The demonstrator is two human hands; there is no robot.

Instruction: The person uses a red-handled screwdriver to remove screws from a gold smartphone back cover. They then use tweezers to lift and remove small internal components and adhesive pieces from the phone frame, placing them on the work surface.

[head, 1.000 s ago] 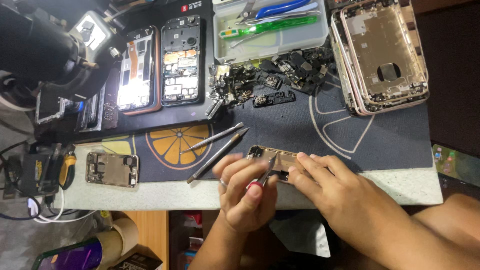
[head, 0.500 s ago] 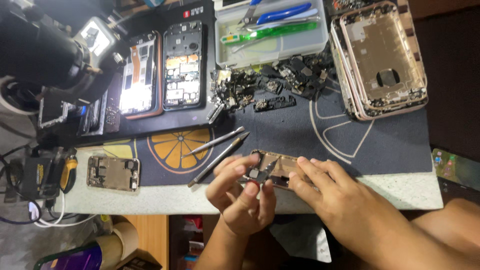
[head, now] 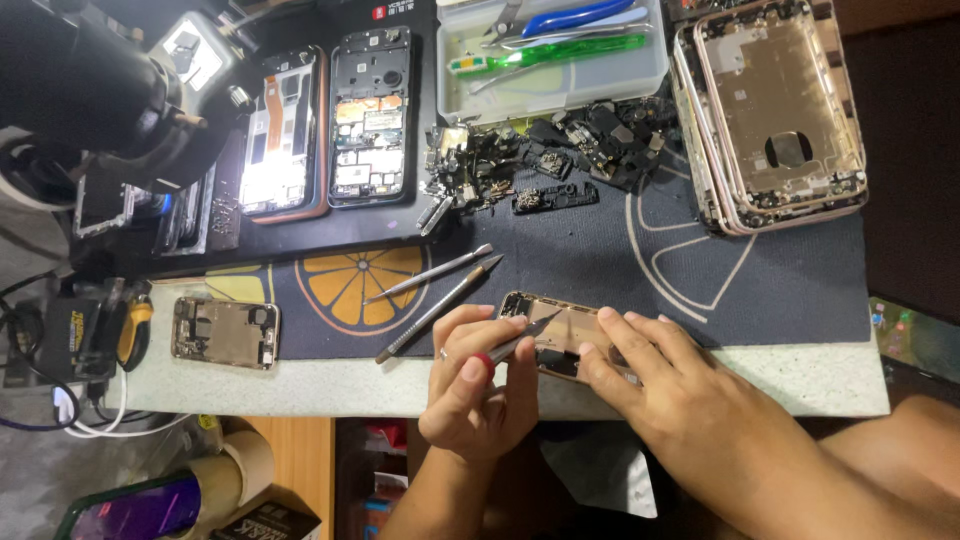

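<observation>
A small opened phone housing (head: 572, 328) with gold edges lies at the front edge of the dark work mat (head: 760, 300). My right hand (head: 675, 395) presses on it from the right, fingers spread over its right half. My left hand (head: 478, 398) grips thin metal tweezers (head: 528, 337) between thumb and forefinger. Their tips point right and touch the inside of the housing near its left end. The lower part of the housing is hidden under both hands.
Two metal pry tools (head: 440, 288) lie left of the hands, and a bare phone frame (head: 224, 332) further left. Behind are two opened phones (head: 365, 115), a loose parts pile (head: 545, 155), a tool tray (head: 560, 60), stacked gold back housings (head: 780, 110) and a microscope (head: 95, 90).
My left hand has tilted the tweezers down so their tips now reach into the housing. My right hand stays on the housing.
</observation>
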